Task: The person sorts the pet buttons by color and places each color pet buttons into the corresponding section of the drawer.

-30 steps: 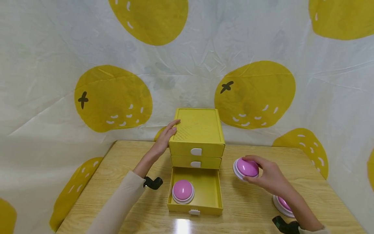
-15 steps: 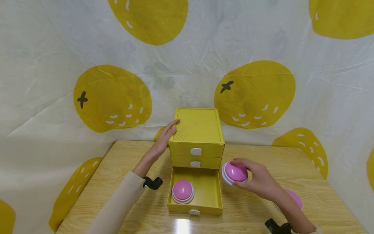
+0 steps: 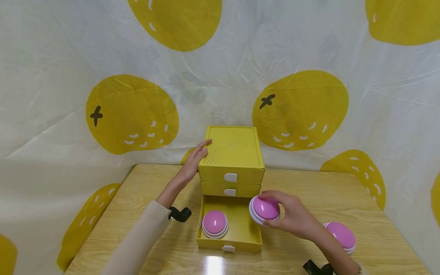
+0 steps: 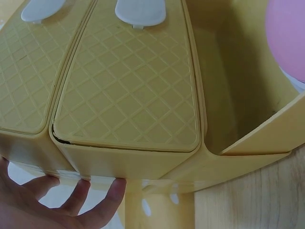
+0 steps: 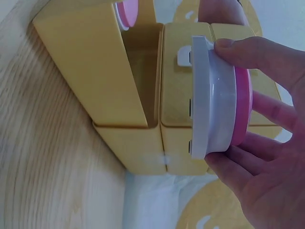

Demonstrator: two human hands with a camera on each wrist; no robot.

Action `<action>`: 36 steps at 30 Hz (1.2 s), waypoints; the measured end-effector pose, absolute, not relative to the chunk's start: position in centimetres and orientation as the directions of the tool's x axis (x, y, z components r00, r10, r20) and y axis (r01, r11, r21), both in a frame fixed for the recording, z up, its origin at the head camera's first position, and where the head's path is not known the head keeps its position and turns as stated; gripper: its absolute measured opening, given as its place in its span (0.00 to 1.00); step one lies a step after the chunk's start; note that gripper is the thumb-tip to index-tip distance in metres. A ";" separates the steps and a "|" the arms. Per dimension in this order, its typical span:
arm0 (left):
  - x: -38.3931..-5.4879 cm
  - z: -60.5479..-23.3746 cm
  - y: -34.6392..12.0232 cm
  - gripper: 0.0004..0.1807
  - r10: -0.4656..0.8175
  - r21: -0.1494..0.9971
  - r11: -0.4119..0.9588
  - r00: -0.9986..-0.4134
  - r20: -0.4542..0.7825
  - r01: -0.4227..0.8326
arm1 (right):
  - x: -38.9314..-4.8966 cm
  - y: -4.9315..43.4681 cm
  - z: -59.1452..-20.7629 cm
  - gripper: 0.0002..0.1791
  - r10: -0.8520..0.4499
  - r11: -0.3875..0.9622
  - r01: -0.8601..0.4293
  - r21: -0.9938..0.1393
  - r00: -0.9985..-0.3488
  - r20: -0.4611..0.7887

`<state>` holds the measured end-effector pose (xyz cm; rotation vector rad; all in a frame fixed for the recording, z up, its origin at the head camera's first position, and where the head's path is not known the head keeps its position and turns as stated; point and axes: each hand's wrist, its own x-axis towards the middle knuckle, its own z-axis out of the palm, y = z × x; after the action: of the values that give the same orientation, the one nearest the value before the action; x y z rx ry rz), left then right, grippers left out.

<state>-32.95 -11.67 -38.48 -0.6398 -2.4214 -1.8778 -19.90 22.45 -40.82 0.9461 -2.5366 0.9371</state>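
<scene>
A yellow three-drawer box (image 3: 233, 147) stands at the back of the table, its bottom drawer (image 3: 237, 245) pulled out. Inside that drawer, at the left, sits a round push button (image 3: 214, 222) with a pink dome and white base. My right hand (image 3: 292, 215) grips a second such push button (image 3: 265, 208) by its rim; in the head view it overlaps the drawer's right wall. The right wrist view shows thumb and fingers around the held button's white base (image 5: 217, 100). My left hand (image 3: 190, 164) rests with extended fingers against the box's left side.
A third pink push button (image 3: 341, 235) lies on the wooden table (image 3: 165, 248) at the right, partly behind my right forearm. The upper two drawers, with white tabs (image 3: 230, 177), are closed. A fruit-printed curtain (image 3: 220, 84) hangs behind the table.
My right hand has carried its push button leftward and slightly down, from beside the box to the drawer's right edge. The third button shows more now. My left hand has stayed in place.
</scene>
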 end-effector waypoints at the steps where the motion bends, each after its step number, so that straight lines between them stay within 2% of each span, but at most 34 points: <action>1: -33.0 -38.5 -11.7 0.29 0.309 0.925 0.198 -0.916 0.256 0.325 | -19.9 22.3 -40.8 0.35 -0.487 0.576 -0.661 -0.481 -0.750 0.447; 12: -33.0 -38.5 -11.7 0.28 0.309 0.929 0.188 -0.917 0.254 0.320 | -20.2 20.6 -41.2 0.34 -0.517 0.558 -0.668 -0.493 -0.744 0.423; 27: -32.8 -38.3 -11.7 0.28 0.309 0.930 0.190 -0.919 0.246 0.313 | -20.9 18.3 -42.4 0.33 -0.539 0.558 -0.633 -0.537 -0.768 0.346; 36: -32.8 -38.3 -11.7 0.28 0.307 0.926 0.195 -0.917 0.255 0.323 | -21.4 17.3 -43.6 0.33 -0.542 0.589 -0.630 -0.507 -0.773 0.330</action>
<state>-32.77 -11.68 -38.32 -0.6382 -2.4177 -1.8798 -21.36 17.26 -43.58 0.9915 -2.6727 0.9364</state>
